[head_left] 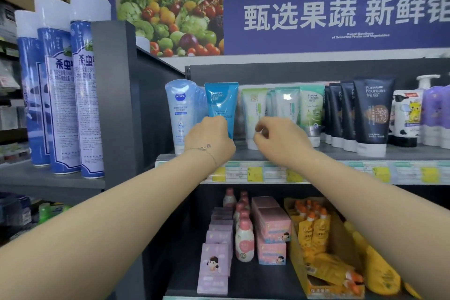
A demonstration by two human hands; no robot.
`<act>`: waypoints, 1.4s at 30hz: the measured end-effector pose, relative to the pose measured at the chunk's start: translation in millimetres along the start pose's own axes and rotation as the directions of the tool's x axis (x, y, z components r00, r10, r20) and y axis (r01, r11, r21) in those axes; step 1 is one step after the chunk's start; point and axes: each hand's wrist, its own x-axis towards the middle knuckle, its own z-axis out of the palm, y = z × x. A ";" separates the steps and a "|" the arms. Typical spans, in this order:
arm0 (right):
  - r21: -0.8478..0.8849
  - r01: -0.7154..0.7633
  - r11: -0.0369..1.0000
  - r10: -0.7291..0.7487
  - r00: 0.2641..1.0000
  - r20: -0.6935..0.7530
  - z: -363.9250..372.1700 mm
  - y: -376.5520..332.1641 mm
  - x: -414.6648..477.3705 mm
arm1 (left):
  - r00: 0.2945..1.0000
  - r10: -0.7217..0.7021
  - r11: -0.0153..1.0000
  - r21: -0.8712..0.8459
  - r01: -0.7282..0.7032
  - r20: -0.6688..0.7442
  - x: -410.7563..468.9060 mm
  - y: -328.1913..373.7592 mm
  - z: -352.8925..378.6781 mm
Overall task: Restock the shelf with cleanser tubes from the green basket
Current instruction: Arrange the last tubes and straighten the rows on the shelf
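Two bare forearms (97, 226) reach up to the shelf (316, 153). The left hand (209, 139) has its fingers wrapped round the base of the blue tube (221, 102), which stands upright at 12 o'clock from the hand. The right hand (277, 139), at the tube's 3 o'clock, is curled and appears empty. The tube reads "Pure Fountain". The pale tube (180, 109) at its 9 o'clock reads "NIVEA". The green basket is not in view.
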 end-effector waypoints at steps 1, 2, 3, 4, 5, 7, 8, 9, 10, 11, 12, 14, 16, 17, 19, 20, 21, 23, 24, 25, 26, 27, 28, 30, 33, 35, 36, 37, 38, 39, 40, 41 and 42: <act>-0.059 0.002 0.998 -0.001 1.000 0.012 -7.4 10.1 0.0 | 0.998 0.057 0.996 0.062 -0.056 -0.002 0.4 5.5 -0.7; -0.118 -0.001 0.993 0.006 0.999 0.037 -14.1 19.3 0.4 | 0.994 0.111 0.987 0.114 -0.112 0.011 1.3 11.6 -0.1; -0.175 -0.002 0.985 0.013 0.998 0.063 -19.4 28.2 1.2 | 0.986 0.162 0.974 0.157 -0.165 0.033 2.1 18.7 0.9; -0.227 0.000 0.974 0.021 0.996 0.091 -23.8 36.5 2.1 | 0.975 0.213 0.956 0.191 -0.221 0.062 3.6 25.9 3.0; -0.275 0.009 0.961 0.024 0.993 0.116 -27.6 43.8 3.1 | 0.961 0.259 0.939 0.210 -0.274 0.092 5.2 33.6 5.3; -0.361 0.040 0.932 0.030 0.982 0.188 -34.8 56.7 4.8 | 0.935 0.317 0.918 0.197 -0.345 0.160 10.9 48.5 12.1; -0.392 0.050 0.919 0.044 0.973 0.228 -38.5 62.0 5.7 | 0.927 0.324 0.919 0.171 -0.356 0.189 15.3 55.4 16.9; -0.407 0.052 0.912 0.061 0.964 0.260 -41.3 66.6 7.4 | 0.922 0.324 0.925 0.134 -0.357 0.214 20.0 61.9 21.8; -0.403 0.041 0.914 0.082 0.955 0.284 -43.7 70.3 9.1 | 0.917 0.319 0.933 0.089 -0.348 0.238 24.9 68.1 27.4; -0.373 0.022 0.928 0.096 0.950 0.296 -45.5 74.1 11.4 | 0.915 0.311 0.943 0.035 -0.330 0.258 29.3 73.9 33.6; -0.322 -0.012 0.947 0.112 0.949 0.295 -45.9 78.2 14.4 | 0.916 0.296 0.953 -0.027 -0.300 0.270 33.4 79.4 39.6; -0.184 -0.089 0.979 0.138 0.952 0.273 -44.0 85.1 21.4 | 0.931 0.239 0.965 -0.169 -0.198 0.275 39.0 89.5 50.1; -0.008 -0.171 0.985 0.167 0.948 0.271 -37.7 91.3 27.9 | 0.949 0.158 0.959 -0.273 -0.081 0.273 42.6 98.6 58.4; 0.093 -0.226 0.970 0.191 0.939 0.285 -34.9 92.5 30.3 | 0.952 0.121 0.953 -0.300 -0.033 0.280 44.5 102.7 62.6; 0.268 -0.326 0.907 0.228 0.913 0.338 -27.0 95.2 36.1 | 0.950 0.066 0.947 -0.320 0.038 0.306 48.3 108.6 71.0; 0.314 -0.356 0.880 0.241 0.904 0.352 -22.7 96.8 38.9 | 0.947 0.047 0.945 -0.322 0.061 0.317 50.0 110.3 73.9; 0.341 -0.364 0.867 0.243 0.905 0.349 -18.7 97.0 40.5 | 0.947 0.030 0.943 -0.322 0.079 0.321 51.2 111.2 76.3; 0.360 -0.355 0.863 0.230 0.910 0.346 -10.8 97.9 43.6 | 0.947 0.012 0.941 -0.324 0.098 0.321 52.4 111.6 79.1; 0.345 -0.342 0.874 0.224 0.914 0.339 -8.5 98.1 44.4 | 0.948 0.010 0.941 -0.323 0.098 0.317 52.5 111.6 79.7; 0.327 -0.326 0.887 0.219 0.921 0.322 -7.0 98.1 44.9 | 0.951 0.009 0.942 -0.322 0.096 0.310 52.7 111.6 80.3; 0.310 -0.312 0.898 0.214 0.925 0.314 -6.8 96.7 43.9 | 0.955 0.007 0.942 -0.322 0.093 0.298 52.6 111.4 80.9; 0.302 -0.300 0.905 0.207 0.930 0.305 -6.5 96.1 43.5 | 0.959 0.004 0.943 -0.321 0.091 0.284 52.4 111.4 81.2; 0.297 -0.291 0.909 0.200 0.932 0.302 -6.7 95.3 43.1 | 0.963 0.000 0.942 -0.323 0.091 0.270 52.1 111.5 81.3; 0.290 -0.272 0.918 0.187 0.939 0.288 -5.0 96.5 44.4 | 0.967 -0.006 0.941 -0.326 0.091 0.254 51.6 111.8 82.4; 0.256 -0.243 0.935 0.169 0.945 0.281 -2.6 96.8 44.0 | 0.971 -0.014 0.943 -0.319 0.092 0.237 50.7 111.8 83.6; 0.236 -0.231 0.944 0.163 0.947 0.277 -2.1 96.4 42.9 | 0.974 -0.020 0.944 -0.315 0.093 0.227 50.5 111.7 84.0; 0.221 -0.226 0.949 0.161 0.948 0.276 -2.2 96.2 42.5 | 0.975 -0.023 0.945 -0.312 0.094 0.222 50.3 111.7 84.2; 0.204 -0.220 0.954 0.161 0.948 0.274 -1.7 96.5 42.5 | 0.976 -0.025 0.947 -0.308 0.093 0.218 49.9 111.8 84.2; 0.186 -0.216 0.959 0.160 0.948 0.275 -1.3 96.5 42.3 | 0.976 -0.027 0.949 -0.303 0.093 0.215 49.6 111.9 84.3; 0.168 -0.211 0.963 0.160 0.948 0.274 -0.3 97.2 43.0 | 0.977 -0.028 0.951 -0.297 0.091 0.212 49.6 111.9 84.6; 0.146 -0.205 0.968 0.160 0.948 0.274 0.1 97.0 43.3 | 0.977 -0.027 0.952 -0.291 0.089 0.212 49.8 111.9 85.0; 0.125 -0.202 0.971 0.161 0.948 0.275 0.9 97.4 44.2 | 0.977 -0.026 0.954 -0.286 0.088 0.212 49.8 111.9 85.3; 0.111 -0.197 0.974 0.161 0.948 0.276 1.0 97.3 44.4 | 0.977 -0.025 0.956 -0.281 0.086 0.214 49.7 112.1 85.7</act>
